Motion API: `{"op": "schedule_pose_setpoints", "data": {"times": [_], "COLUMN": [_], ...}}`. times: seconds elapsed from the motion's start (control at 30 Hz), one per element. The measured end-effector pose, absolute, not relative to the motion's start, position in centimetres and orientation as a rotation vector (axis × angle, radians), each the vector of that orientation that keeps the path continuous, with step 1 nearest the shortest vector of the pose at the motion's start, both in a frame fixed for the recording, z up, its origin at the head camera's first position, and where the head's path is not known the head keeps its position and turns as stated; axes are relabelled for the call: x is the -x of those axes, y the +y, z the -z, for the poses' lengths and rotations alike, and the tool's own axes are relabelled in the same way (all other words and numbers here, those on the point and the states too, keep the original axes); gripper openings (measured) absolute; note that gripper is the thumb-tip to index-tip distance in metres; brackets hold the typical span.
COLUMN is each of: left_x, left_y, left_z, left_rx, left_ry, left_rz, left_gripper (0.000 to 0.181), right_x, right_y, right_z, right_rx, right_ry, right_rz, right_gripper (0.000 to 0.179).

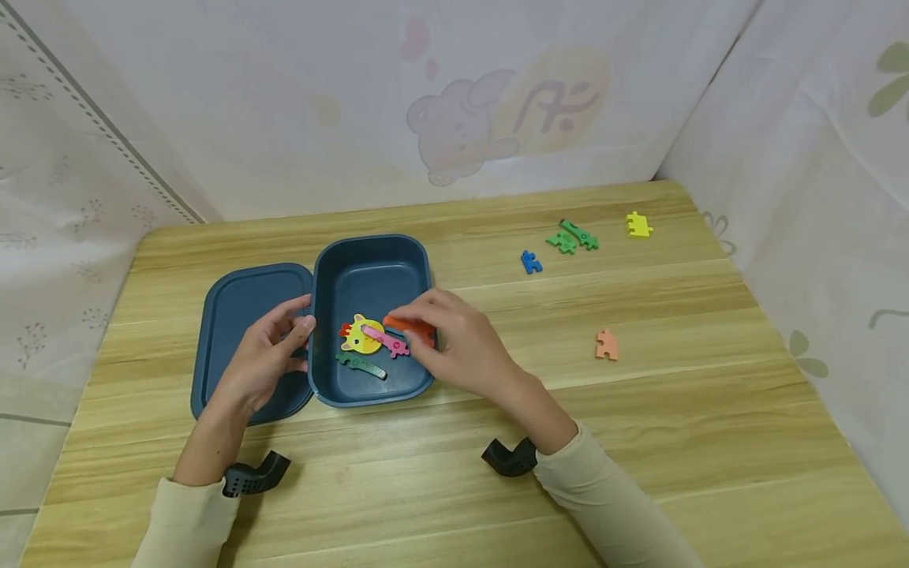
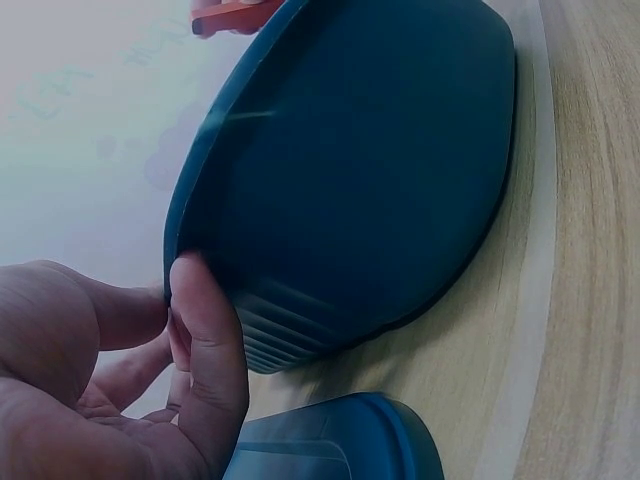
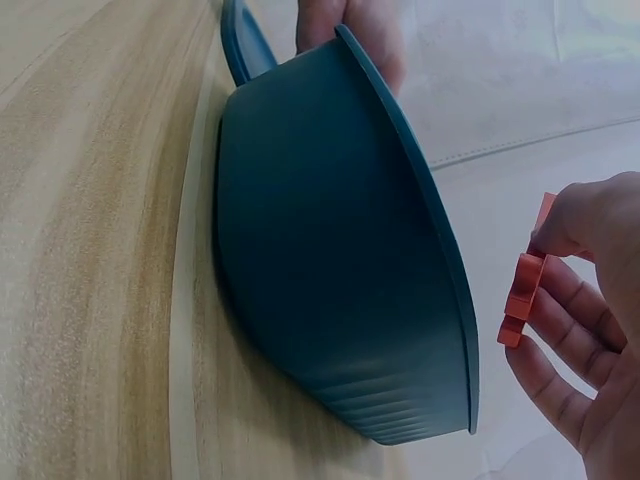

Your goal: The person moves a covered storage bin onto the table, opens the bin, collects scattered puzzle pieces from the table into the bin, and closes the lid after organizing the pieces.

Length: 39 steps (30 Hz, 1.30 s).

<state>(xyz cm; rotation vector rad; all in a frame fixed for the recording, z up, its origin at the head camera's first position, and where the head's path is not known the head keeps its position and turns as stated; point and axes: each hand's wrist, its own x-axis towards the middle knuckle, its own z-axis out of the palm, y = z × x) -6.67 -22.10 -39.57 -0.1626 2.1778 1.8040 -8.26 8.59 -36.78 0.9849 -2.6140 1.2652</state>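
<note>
The left hand [image 1: 264, 353] pinches the left rim of a dark blue box [image 1: 328, 384], its thumb and forefinger at the edge in the left wrist view. Over the box's right side, the right hand [image 1: 461, 341] holds an orange-red puzzle piece [image 3: 525, 285] between thumb and fingers, above the rim. Inside the box lie a yellow animal-head piece [image 1: 367, 343], a pink puzzle piece [image 1: 392, 342] partly over it, and a dark green puzzle piece [image 1: 362, 365]. The right hand's fingers hide part of the orange-red piece in the head view.
A matching blue lid [image 1: 234, 315] lies left of the box. Right of it on the wooden table [image 1: 682, 442] are a blue piece [image 1: 530, 262], two green pieces [image 1: 581, 235], a yellow piece [image 1: 638, 226] and a peach-coloured piece [image 1: 607, 345]. Printed curtains hang around the table.
</note>
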Motion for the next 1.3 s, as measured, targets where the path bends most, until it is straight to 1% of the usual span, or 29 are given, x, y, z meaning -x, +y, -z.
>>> {"op": "schedule_pose_setpoints", "data": {"times": [0.33, 0.53, 0.67, 1.3], "left_x": [6.78, 6.74, 6.76, 6.79], "left_y": [-22.17, -22.17, -22.16, -22.12], "left_z": [39.62, 39.45, 39.41, 39.37], "left_rx": [0.166, 0.170, 0.171, 0.186], "left_ry": [2.176, 2.173, 2.166, 2.156], "left_rz": [-1.807, -1.801, -1.807, -1.799], "left_gripper": [0.064, 0.063, 0.063, 0.064], "right_x": [8.06, 8.00, 7.97, 8.39], "right_y": [8.25, 8.11, 8.20, 9.08], "right_z": [36.86, 37.12, 37.07, 36.72], "right_rx": [-1.067, -1.120, -1.111, -1.010], "right_ry": [-2.583, -2.573, -2.568, -2.647], "right_rz": [-1.126, -1.126, -1.150, -1.125], "right_gripper": [0.031, 0.027, 0.025, 0.029]}}
